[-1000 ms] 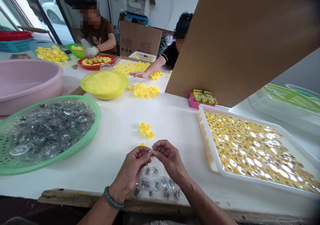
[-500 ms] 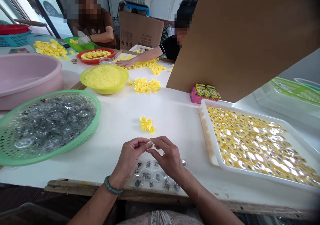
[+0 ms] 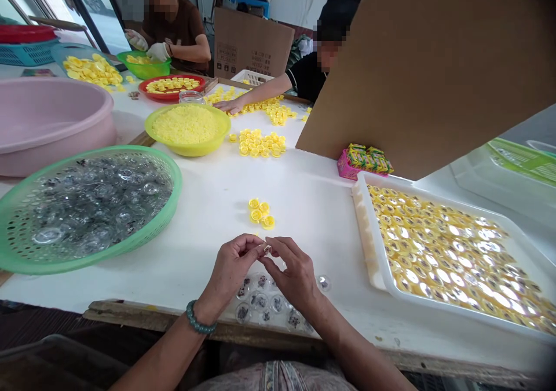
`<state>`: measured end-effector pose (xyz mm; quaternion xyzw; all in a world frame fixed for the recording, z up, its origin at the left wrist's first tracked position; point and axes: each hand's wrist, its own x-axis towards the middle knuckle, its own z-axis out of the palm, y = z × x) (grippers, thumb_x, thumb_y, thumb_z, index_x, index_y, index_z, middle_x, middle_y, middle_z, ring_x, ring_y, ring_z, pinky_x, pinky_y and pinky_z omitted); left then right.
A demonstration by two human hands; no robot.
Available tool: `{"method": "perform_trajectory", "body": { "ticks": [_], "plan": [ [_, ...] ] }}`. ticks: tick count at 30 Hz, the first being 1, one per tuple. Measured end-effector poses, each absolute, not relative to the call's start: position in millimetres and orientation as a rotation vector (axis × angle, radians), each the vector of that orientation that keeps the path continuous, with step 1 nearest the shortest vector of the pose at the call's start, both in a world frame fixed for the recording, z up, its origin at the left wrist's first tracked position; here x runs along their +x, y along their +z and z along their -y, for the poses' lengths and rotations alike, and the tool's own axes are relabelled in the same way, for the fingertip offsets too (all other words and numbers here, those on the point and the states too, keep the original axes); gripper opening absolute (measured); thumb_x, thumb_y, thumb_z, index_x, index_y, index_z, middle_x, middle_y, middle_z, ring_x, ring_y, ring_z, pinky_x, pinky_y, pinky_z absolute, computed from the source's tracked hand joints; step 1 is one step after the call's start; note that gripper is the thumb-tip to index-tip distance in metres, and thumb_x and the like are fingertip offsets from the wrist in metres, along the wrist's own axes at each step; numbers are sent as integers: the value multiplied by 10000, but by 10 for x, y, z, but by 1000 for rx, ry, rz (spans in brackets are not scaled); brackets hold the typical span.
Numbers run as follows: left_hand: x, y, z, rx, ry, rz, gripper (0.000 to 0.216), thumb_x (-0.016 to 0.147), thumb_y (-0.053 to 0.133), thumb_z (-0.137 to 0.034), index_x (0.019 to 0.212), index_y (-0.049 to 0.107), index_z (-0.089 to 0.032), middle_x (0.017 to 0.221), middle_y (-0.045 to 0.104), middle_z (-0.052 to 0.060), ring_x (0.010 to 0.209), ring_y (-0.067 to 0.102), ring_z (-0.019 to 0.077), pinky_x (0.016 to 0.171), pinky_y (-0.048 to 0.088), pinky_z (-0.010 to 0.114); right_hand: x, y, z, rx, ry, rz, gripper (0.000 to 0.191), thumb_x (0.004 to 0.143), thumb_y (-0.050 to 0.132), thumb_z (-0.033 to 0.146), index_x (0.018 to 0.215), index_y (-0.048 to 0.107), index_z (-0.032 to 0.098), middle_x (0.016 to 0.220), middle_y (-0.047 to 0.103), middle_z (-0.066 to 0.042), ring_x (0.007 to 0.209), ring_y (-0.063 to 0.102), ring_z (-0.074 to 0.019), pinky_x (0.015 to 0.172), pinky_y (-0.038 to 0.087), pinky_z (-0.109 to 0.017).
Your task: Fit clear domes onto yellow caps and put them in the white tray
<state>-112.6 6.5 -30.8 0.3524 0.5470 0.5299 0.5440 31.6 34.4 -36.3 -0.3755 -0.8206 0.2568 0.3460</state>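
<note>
My left hand (image 3: 232, 269) and my right hand (image 3: 292, 272) meet fingertip to fingertip just above the white table (image 3: 208, 205), both pinched on one small clear cap piece (image 3: 263, 248) held between them. Under my hands lie several clear domes with dark insides (image 3: 264, 301) near the table's front edge. A few loose yellow caps (image 3: 262, 212) sit just beyond my fingers. A white tray (image 3: 365, 246) packed with finished yellow and clear pieces stands to my right.
A green basket of clear domes (image 3: 87, 205) sits at left, a pink basin (image 3: 52, 124) behind it. A yellow-green bowl of yellow bits (image 3: 187, 129), more yellow caps (image 3: 260, 143), a pink box (image 3: 362, 160) and a leaning cardboard sheet (image 3: 425, 66) lie beyond. Two other people work at the far end.
My hands stay pinched together on the small piece and have barely moved. The view has shifted a little. The far person's arm has reached further left across the yellow caps.
</note>
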Motion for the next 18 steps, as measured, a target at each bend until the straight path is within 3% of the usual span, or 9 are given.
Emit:
{"method": "perform_trajectory", "body": {
  "ticks": [5,12,18],
  "plan": [
    [-1137,-300,-60,955,1219,-1347,213,742,627,-335,889,661,-185,869,700,39,764,617,169,719,471,255,343,-368,-350,-939,654,2141,332,850,541,192,1174,541,265,990,604,-64,849,597,-174,738,516,-302],
    [-1082,-403,78,899,1135,-1361,164,766,598,-349,780,590,-185,723,650,10,661,587,143,614,445,229,381,-391,-256,-937,603,2264,317,843,545,185,1156,558,236,961,619,-86,864,588,-206,724,497,-332],
    [-1433,-340,49,1341,916,-1683,279,786,556,-336,1048,581,-244,895,657,22,741,590,174,675,440,266,508,-483,-272,-1107,780,2132,280,790,621,223,1069,607,241,923,619,-58,740,592,-166,609,490,-272]
  ]
}}
